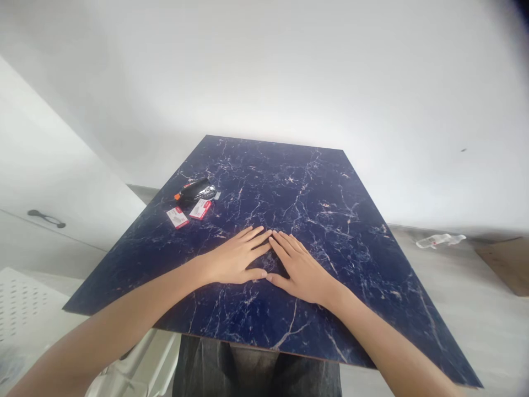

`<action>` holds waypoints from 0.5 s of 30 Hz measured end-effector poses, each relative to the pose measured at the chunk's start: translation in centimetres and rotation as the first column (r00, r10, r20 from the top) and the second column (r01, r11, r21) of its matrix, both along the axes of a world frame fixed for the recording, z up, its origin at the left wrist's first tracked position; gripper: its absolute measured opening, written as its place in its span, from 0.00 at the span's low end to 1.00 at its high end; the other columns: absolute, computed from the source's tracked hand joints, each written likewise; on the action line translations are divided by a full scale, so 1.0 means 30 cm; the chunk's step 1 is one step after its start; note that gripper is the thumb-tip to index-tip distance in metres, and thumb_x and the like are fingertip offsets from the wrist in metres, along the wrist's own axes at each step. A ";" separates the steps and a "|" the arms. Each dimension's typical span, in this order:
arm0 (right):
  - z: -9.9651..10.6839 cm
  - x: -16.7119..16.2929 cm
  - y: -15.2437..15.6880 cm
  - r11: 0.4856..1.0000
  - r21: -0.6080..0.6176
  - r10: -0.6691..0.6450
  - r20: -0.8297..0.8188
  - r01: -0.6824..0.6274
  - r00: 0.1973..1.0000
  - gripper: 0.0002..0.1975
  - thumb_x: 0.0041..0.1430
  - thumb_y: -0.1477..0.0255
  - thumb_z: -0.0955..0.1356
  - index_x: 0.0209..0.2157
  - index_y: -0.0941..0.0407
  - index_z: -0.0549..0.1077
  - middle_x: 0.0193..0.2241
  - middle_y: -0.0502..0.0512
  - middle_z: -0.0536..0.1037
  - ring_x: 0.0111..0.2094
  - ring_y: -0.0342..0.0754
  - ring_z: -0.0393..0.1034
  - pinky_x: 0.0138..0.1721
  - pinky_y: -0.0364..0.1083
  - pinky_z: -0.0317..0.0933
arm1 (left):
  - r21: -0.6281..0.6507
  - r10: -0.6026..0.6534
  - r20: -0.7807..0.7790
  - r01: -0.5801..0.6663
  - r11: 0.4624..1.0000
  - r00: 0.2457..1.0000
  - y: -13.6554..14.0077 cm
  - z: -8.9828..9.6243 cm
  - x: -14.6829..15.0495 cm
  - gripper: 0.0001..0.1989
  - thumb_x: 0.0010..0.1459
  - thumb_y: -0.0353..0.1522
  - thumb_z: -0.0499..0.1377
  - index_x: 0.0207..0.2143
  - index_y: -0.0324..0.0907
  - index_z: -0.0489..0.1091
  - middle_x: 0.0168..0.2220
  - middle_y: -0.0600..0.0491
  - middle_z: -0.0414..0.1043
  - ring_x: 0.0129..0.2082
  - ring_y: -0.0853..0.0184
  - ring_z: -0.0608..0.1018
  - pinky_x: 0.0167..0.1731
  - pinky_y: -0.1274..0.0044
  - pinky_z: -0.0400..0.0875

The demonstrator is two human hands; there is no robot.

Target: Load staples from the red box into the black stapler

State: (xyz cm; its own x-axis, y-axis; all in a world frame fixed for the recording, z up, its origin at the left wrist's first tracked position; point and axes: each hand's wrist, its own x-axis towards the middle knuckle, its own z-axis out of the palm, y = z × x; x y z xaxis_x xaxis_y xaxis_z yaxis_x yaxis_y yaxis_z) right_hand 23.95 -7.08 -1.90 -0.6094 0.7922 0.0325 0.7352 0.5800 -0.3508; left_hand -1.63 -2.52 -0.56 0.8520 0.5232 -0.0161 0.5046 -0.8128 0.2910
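Observation:
My left hand (pixel 238 256) lies palm down on the dark blue, white-veined tabletop (pixel 264 187), fingers spread and nothing held. Beside it my right hand (pixel 303 267) rests flat the same way, also empty. The index fingertips and the thumb tips of both hands meet or nearly meet, framing a small patch of table. Up and to the left of my left hand sits a black object with orange ends and a shiny metal part (pixel 197 190), perhaps a stapler. Two small red-and-white boxes lie in front of it, a left box (pixel 177 218) and a right box (pixel 200 209).
A white wall (pixel 281 71) stands behind the table. On the floor at right are a clear plastic bottle (pixel 440 241) and a brown cardboard piece (pixel 506 264). At left are a white cabinet with a dark handle (pixel 46 218) and a white perforated surface (pixel 20 306).

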 end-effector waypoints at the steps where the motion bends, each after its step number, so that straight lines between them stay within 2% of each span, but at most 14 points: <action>1: 0.003 0.000 0.000 1.000 -0.007 -0.001 0.009 0.001 1.000 0.46 0.71 0.45 0.60 0.77 0.58 0.44 0.77 0.64 0.43 0.77 0.62 0.36 0.75 0.65 0.40 | 0.004 -0.002 -0.001 0.002 1.000 1.000 0.000 -0.001 0.000 0.39 0.72 0.53 0.50 0.75 0.41 0.51 0.77 0.43 0.41 0.77 0.47 0.46 0.74 0.54 0.44; 10: 0.004 0.001 0.003 1.000 -0.008 0.006 -0.008 -0.006 1.000 0.45 0.71 0.46 0.60 0.77 0.57 0.44 0.77 0.64 0.44 0.77 0.62 0.37 0.75 0.65 0.40 | 0.034 0.001 0.005 -0.001 0.999 1.000 0.003 0.002 -0.001 0.38 0.72 0.53 0.52 0.75 0.44 0.53 0.77 0.45 0.43 0.77 0.48 0.48 0.73 0.56 0.45; 15: -0.002 0.006 0.005 1.000 -0.005 0.009 -0.021 -0.009 1.000 0.45 0.71 0.46 0.61 0.77 0.56 0.44 0.77 0.63 0.44 0.77 0.63 0.37 0.75 0.66 0.41 | 0.023 0.002 -0.024 -0.002 1.000 1.000 0.001 0.008 0.004 0.38 0.72 0.52 0.52 0.74 0.40 0.53 0.77 0.42 0.41 0.77 0.46 0.47 0.73 0.54 0.45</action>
State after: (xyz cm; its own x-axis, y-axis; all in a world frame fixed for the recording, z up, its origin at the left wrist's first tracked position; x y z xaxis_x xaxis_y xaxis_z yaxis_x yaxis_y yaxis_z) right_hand 24.12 -6.93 -1.96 -0.6159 0.7867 0.0417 0.7222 0.5849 -0.3692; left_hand -1.49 -2.47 -0.31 0.8506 0.5253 -0.0242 0.5127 -0.8183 0.2599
